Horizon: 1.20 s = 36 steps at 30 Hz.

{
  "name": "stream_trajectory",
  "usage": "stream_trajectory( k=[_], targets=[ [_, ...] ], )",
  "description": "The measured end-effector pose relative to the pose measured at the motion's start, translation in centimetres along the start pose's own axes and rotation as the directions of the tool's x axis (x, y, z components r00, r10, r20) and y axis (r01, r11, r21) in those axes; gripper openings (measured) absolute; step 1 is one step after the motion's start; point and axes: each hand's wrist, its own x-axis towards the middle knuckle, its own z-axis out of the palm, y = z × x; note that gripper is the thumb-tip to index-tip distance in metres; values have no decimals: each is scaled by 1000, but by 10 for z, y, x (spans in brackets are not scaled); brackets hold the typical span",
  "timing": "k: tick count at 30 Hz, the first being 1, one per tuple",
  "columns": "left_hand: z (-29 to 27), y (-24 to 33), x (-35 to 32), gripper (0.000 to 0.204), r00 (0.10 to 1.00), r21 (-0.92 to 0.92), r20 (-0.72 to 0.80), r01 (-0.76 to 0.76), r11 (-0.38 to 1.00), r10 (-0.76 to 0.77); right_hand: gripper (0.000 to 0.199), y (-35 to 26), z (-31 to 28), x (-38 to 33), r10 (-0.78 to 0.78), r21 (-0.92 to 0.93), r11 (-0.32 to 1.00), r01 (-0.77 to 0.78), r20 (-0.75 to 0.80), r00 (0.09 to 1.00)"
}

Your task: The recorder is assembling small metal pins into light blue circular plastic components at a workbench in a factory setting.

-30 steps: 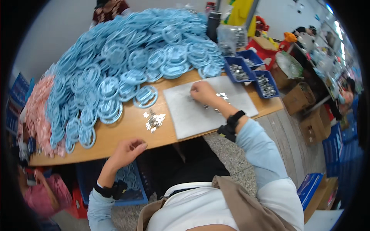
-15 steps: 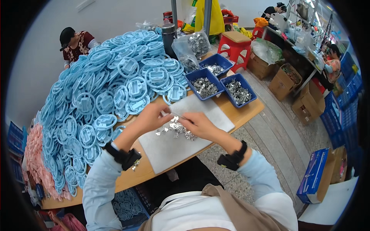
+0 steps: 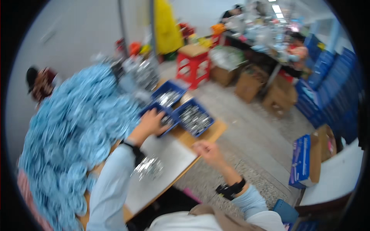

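The picture is motion-blurred. My left hand (image 3: 151,122) reaches forward into a blue bin (image 3: 172,124) of small shiny metal parts, its fingers down among them. Two more blue bins (image 3: 194,117) of the same parts stand beside it. My right hand (image 3: 205,149) hovers at the table's right edge with its fingers curled; whether it holds anything is too blurred to tell. A white sheet (image 3: 169,158) lies on the wooden table (image 3: 214,131), and a small heap of metal parts (image 3: 148,168) rests on it under my left forearm.
A large heap of light-blue round pieces (image 3: 77,131) covers the table's left side. A person (image 3: 40,82) sits beyond it. On the floor to the right are a red stool (image 3: 194,65), cardboard boxes (image 3: 250,82) and a blue box (image 3: 300,159).
My view has swung up and to the right. My left hand has left the sheet and gone forward into the blue bin. My right hand has drawn back to the table's edge.
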Motion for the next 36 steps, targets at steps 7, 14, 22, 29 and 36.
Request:
stream_trajectory(
  k=[7,14,22,29,36],
  targets=[
    [1,-2,-13,45,986,-51,-145,73,996,-80,21,-11,-17,8,-25,-98,995,30,51,998],
    [14,13,-2,43,963,-2,-176,206,979,-203,23,-3,-8,5,-35,-89,995,40,60,998],
    [14,5,2,29,966,-70,-217,131,989,-143,24,-8,-17,5,-53,-50,997,53,-1,999],
    [8,-10,14,25,901,-307,-393,62,950,-185,22,-17,-29,-5,-106,-17,994,105,-34,994],
    [18,-30,23,33,749,-935,-107,148,322,-653,16,-3,-28,-13,-8,-72,997,2,-83,997]
  ],
)
